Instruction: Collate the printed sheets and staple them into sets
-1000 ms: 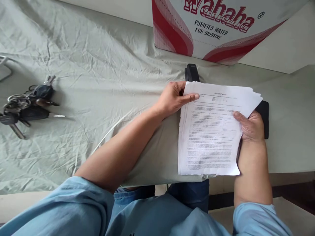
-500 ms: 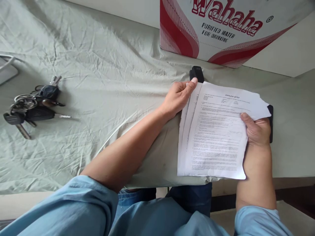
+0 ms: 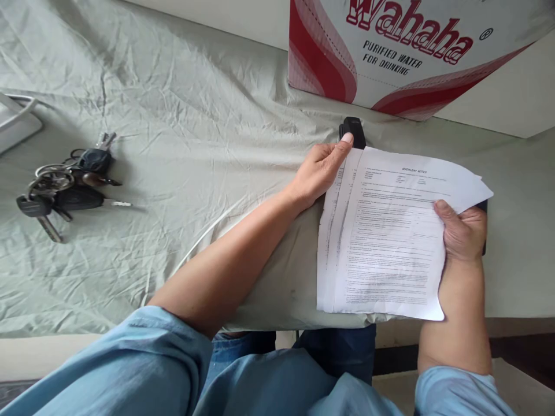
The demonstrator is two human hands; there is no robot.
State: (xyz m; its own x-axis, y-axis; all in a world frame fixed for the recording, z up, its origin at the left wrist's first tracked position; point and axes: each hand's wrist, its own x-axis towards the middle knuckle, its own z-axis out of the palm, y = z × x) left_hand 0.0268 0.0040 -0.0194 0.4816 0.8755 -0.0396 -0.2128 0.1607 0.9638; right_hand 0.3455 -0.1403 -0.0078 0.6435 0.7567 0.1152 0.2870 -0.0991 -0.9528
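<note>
Several loose printed sheets of paper (image 3: 390, 248) are held up over the table's front edge, fanned a little at their left side. The top sheet is headed "Overleaf Notes". My left hand (image 3: 323, 170) pinches the sheets at their upper left corner, thumb on top and fingers hidden beneath. On the right edge my right hand (image 3: 463, 231) is closed on the sheets, its thumb lying on the print and its other fingers behind the paper. Just beyond my left thumb sits a black stapler-like object (image 3: 354, 132), partly covered. A dark flat thing (image 3: 484, 205) shows behind my right hand, mostly hidden.
A red and white water carton (image 3: 403, 75) stands at the back right. On the left lie a bunch of keys (image 3: 71, 185) and, at the edge, a whitish object (image 3: 19, 124). A thin white cable (image 3: 208, 231) crosses the wrinkled cloth (image 3: 195, 115) near my left forearm.
The whole view has shifted slightly. The sheets are fanned a bit wider at the left, and the top sheet's right corner reaches farther out. Both hands keep their hold.
</note>
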